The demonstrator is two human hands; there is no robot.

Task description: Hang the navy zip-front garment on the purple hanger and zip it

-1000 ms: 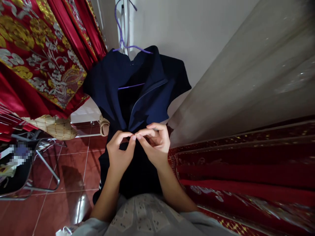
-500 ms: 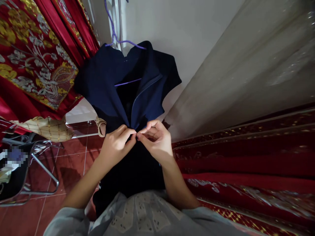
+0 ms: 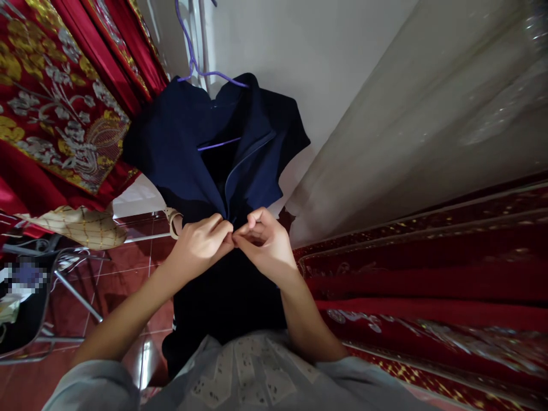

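Navy fabric of the garment [image 3: 171,148] hangs on a purple hanger [image 3: 209,73], the collar spreading above the grip and darker cloth dropping below it. Left hand [image 3: 203,246] and right hand [image 3: 270,246] pinch its front, tips nearly together where the opening narrows, the exact piece between them hidden. Embroidered red cloth [image 3: 64,108] hangs left of the grip.

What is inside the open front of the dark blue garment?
Inside the dark blue garment, the purple hanger bar crosses the opening, and the inner back collar shows above it. The front panels, left hand and right hand cover what lies lower.
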